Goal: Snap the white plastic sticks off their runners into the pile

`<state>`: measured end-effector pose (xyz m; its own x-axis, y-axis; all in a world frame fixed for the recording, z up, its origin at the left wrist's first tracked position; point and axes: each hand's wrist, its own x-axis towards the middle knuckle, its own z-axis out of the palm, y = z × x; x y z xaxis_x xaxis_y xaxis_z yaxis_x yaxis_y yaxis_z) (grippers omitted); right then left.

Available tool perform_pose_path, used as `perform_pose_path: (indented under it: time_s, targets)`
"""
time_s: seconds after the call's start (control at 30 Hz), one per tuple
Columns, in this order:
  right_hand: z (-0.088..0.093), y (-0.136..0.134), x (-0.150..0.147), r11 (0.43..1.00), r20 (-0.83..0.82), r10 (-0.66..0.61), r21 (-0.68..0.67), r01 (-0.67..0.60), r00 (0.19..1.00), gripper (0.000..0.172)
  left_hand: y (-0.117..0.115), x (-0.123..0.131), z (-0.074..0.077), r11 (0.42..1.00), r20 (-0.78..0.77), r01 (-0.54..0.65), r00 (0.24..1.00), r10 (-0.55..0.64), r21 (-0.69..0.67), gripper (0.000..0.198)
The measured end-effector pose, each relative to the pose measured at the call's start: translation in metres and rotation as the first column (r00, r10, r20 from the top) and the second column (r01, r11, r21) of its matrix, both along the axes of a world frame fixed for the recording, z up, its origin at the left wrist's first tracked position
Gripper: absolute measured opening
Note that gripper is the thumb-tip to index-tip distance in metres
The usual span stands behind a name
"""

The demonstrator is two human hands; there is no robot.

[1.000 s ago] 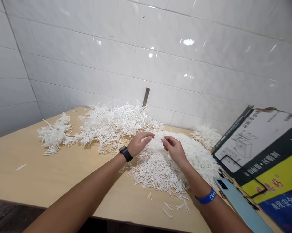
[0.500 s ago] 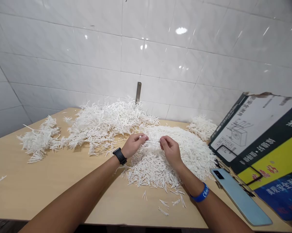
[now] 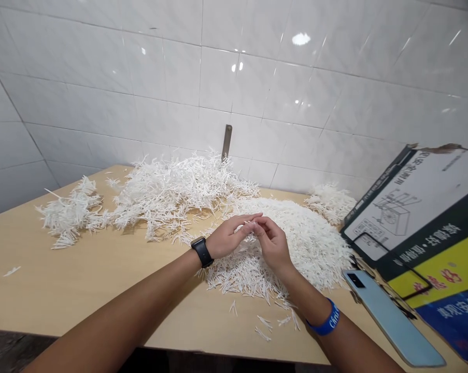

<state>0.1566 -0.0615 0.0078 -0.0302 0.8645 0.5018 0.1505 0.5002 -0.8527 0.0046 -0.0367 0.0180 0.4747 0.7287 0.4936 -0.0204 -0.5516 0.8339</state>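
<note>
My left hand [image 3: 230, 237] and my right hand [image 3: 271, 242] meet at the fingertips above a broad pile of short thin white pieces [image 3: 307, 248]. The left thumb is pressed toward its fingers, which stretch over to the right hand. A bit of white strand [image 3: 250, 224] shows between them, mostly covered. The right thumb and forefinger are pinched against the left fingertips, and what they grip is hidden. Behind and to the left spreads a looser, tangled heap of white branched strands [image 3: 175, 181].
A smaller white clump [image 3: 72, 210] lies at the left, another heap [image 3: 330, 201] at the back right. A metal strip [image 3: 226, 142] leans on the tiled wall. To the right are a light blue phone [image 3: 393, 318], glasses [image 3: 397, 300] and a printed box [image 3: 424, 228]. Stray pieces [image 3: 263, 329] lie near the front edge.
My hands were apart with white strand between them; now the left hand has moved right and the fingertips touch. The whole view has shifted slightly.
</note>
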Motion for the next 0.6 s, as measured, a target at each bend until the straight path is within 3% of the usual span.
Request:
perform_pose_path:
  time_s: [0.13, 0.3, 0.43, 0.53, 0.6]
  targets:
    - [0.0, -0.001, -0.004, 0.986, -0.064, -0.015, -0.169, 0.004, 0.998, 0.033, 0.0, 0.002, -0.003, 0.999, 0.047, -0.031, 0.998, 0.033, -0.032, 0.041]
    - [0.0, 0.002, -0.004, 0.943, 0.049, 0.206, -0.276, -0.185, 0.977, 0.043, -0.002, 0.005, -0.002, 0.984, 0.114, 0.03, 0.993, -0.009, -0.177, 0.04]
    - [0.002, -0.003, -0.006, 0.953, 0.19, 0.258, -0.209, -0.217, 0.947, 0.047, -0.002, 0.009, -0.004, 0.946, 0.199, 0.103, 0.979, -0.043, -0.307, 0.035]
    - [0.002, -0.012, -0.011, 0.942, 0.318, 0.334, -0.13, -0.308, 0.887, 0.047, 0.003, 0.008, -0.004, 0.89, 0.34, 0.087, 0.937, 0.079, -0.448, 0.034]
    - [0.0, -0.015, -0.013, 0.919, 0.368, 0.395, -0.16, -0.361, 0.842, 0.048, 0.008, 0.004, -0.003, 0.839, 0.409, 0.077, 0.895, 0.18, -0.538, 0.036]
